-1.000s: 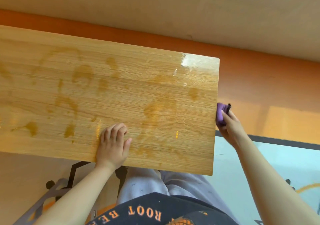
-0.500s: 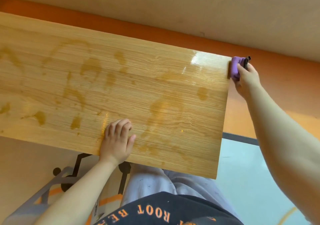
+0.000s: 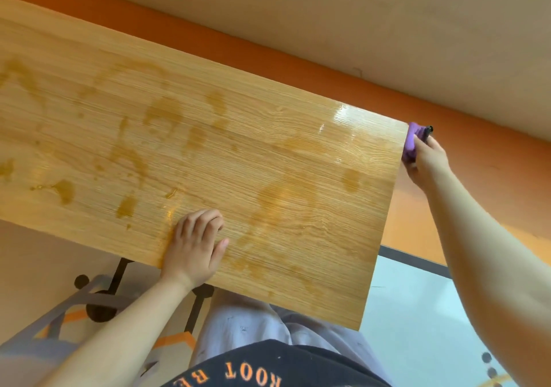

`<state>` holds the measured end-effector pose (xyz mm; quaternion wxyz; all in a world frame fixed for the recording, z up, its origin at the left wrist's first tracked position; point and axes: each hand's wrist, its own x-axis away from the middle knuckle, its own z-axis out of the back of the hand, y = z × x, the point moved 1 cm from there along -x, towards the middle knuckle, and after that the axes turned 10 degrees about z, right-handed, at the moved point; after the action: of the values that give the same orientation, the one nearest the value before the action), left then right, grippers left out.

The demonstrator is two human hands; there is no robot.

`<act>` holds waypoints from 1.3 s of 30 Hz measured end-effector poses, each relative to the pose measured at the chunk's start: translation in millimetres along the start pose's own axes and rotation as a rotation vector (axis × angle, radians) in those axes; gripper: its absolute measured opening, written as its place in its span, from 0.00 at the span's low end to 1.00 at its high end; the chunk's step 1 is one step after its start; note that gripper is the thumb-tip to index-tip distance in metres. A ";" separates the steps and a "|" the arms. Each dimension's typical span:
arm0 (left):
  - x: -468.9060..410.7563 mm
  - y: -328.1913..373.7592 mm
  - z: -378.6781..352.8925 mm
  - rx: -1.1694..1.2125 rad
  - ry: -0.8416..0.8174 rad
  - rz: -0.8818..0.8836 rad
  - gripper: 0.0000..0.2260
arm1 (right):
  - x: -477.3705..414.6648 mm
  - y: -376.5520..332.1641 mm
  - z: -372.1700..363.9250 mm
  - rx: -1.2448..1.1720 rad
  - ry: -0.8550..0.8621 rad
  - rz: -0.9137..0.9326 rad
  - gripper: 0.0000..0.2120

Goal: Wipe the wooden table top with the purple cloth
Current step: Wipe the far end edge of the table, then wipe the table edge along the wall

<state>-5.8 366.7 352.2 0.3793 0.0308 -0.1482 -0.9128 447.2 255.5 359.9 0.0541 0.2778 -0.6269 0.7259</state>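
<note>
The top (image 3: 298, 163) looked like wood with a fine straight grain, smooth and glossy. Just beside the grip of the right hand (image 3: 428, 161) it shone white with glare. Farther from that grip, around the left hand (image 3: 193, 245), darker amber smears (image 3: 64, 191) looked wet and shiny. The cloth (image 3: 410, 143) inside the grip was purple, soft and matt.

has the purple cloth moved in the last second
Yes. The folded purple cloth in the right hand slid along the right edge of the wooden table top, from mid-edge to the far corner.
</note>
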 end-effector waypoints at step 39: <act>3.9 -3.4 -1.4 0.006 -0.010 0.007 0.14 | -24.9 -70.7 -91.5 1.051 -0.591 0.304 0.15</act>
<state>-10.6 365.9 350.1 0.3815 0.0268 -0.1529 -0.9112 467.6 363.0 404.9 -0.3694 0.3642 -0.2070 0.8295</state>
